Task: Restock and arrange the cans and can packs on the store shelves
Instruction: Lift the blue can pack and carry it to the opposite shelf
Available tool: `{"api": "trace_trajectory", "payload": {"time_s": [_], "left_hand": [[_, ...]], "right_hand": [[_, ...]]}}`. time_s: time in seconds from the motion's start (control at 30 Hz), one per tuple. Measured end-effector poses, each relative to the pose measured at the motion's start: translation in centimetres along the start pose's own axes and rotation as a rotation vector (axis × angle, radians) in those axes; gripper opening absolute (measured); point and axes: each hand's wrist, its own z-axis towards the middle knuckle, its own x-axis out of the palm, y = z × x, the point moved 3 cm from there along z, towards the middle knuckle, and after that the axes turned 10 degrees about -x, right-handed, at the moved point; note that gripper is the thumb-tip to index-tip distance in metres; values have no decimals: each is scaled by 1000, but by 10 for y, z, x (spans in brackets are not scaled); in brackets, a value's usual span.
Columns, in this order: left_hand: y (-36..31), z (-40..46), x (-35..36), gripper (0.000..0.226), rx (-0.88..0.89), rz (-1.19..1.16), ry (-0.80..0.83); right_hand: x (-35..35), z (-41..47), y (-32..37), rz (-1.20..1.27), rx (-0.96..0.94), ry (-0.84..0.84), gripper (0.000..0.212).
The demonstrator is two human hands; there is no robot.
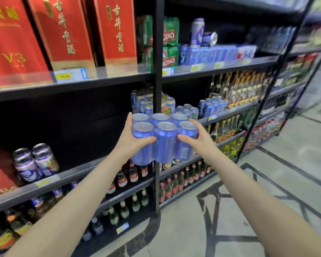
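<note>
A shrink-wrapped pack of blue cans (165, 140) hangs upright in the air in front of the black shelf post (157, 86), level with the middle shelf. My left hand (132, 140) grips its left side, thumb across the front can. My right hand (196, 139) grips its right side the same way. Behind the pack, more can packs (150, 102) stand on the middle shelf (228, 114). On the upper shelf lies a row of blue packs (211, 53) with one upright can (197, 31) and one toppled can (210, 38) on top.
Red gift boxes (61, 32) fill the upper left shelf. Green packs (170, 43) stand beside the post. Two loose cans (35, 164) sit on the left middle shelf, whose dark bay is mostly bare. Bottles (130, 175) fill the lower shelves. The tiled aisle floor (267, 182) opens to the right.
</note>
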Motion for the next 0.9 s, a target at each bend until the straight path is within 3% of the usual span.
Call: {"api": "trace_trajectory", "payload": {"time_s": [0.13, 0.33, 0.6, 0.8, 0.9], "left_hand": [[-31, 18, 66, 67, 9, -17, 49], [-70, 47, 199, 112, -53, -66, 43], [-116, 117, 358, 109, -91, -110, 55], [-147, 199, 429, 101, 11, -75, 55], [-153, 254, 456, 75, 44, -104, 43]], "right_hand": [[-80, -7, 5, -4, -14, -56, 62], [-221, 7, -17, -34, -1, -54, 83], [-385, 55, -50, -54, -3, -58, 84], [-464, 125, -82, -103, -72, -73, 74], [-497, 173, -92, -136, -126, -62, 63]]}}
